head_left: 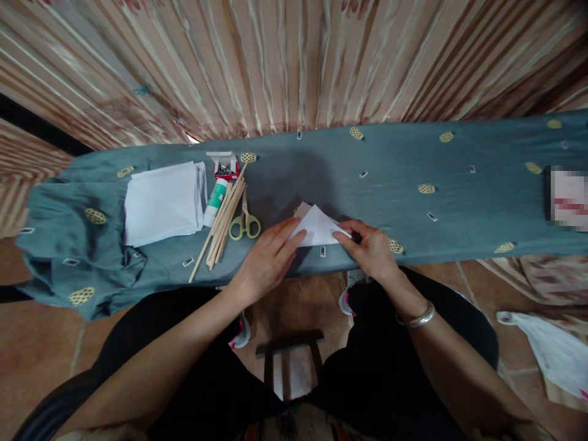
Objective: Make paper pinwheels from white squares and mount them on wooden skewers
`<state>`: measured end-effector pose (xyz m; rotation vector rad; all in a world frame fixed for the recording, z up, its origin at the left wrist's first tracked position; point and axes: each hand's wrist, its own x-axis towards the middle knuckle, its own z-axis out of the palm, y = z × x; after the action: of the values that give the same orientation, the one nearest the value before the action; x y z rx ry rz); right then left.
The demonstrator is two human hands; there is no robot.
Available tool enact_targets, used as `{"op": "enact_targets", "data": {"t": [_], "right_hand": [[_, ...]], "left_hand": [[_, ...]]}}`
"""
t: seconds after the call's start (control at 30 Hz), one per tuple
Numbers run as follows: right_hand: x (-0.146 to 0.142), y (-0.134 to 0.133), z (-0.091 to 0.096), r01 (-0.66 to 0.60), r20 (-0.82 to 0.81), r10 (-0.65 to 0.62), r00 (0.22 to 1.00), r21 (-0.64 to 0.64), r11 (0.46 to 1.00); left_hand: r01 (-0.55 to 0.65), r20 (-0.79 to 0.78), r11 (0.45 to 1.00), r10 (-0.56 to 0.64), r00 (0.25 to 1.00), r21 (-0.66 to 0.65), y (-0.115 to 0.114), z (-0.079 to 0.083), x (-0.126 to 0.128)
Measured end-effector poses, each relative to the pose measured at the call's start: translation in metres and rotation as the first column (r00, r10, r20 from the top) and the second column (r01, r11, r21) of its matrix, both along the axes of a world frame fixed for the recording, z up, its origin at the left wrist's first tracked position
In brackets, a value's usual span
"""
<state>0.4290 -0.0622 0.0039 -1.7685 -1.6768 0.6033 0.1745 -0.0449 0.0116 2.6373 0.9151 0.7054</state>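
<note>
A white sheet of paper, folded into a triangle with its peak pointing away from me, lies near the front edge of the cloth-covered table. My left hand grips its left side, fingers closed along the edge. At the right corner, my right hand pinches the paper between thumb and fingers. Left of my left hand are scissors with green handles, a bundle of thin wooden sticks and a glue stick with a green and white label.
A stack of white paper lies on the left of the green tablecloth. Behind the sticks stands an open small box of metal pins or clips. A blurred-out object sits at the far right. Striped curtains hang behind.
</note>
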Motion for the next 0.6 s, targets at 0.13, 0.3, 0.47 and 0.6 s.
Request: {"op": "enact_targets", "data": {"t": [0.13, 0.3, 0.47, 0.6], "right_hand": [[-0.006, 0.01, 0.005, -0.004, 0.046, 0.005, 0.999, -0.02, 1.0], [-0.015, 0.02, 0.011, 0.001, 0.074, 0.001, 0.997, -0.032, 0.999], [-0.012, 0.025, 0.01, -0.032, 0.038, 0.034, 0.999, -0.055, 0.998], [-0.002, 0.018, 0.006, -0.087, -0.054, 0.08, 0.995, -0.139, 0.986]], "left_hand": [[0.143, -0.172, 0.99, -0.139, 0.975, 0.011, -0.015, -0.001, 0.015], [0.034, -0.239, 0.999, -0.04, 0.97, -0.033, -0.015, -0.007, 0.022], [-0.089, 0.03, 0.982, 0.096, 0.995, -0.165, 0.006, -0.01, 0.016], [-0.138, 0.117, 0.938, 0.184, 0.976, -0.318, 0.013, -0.012, 0.009]]}}
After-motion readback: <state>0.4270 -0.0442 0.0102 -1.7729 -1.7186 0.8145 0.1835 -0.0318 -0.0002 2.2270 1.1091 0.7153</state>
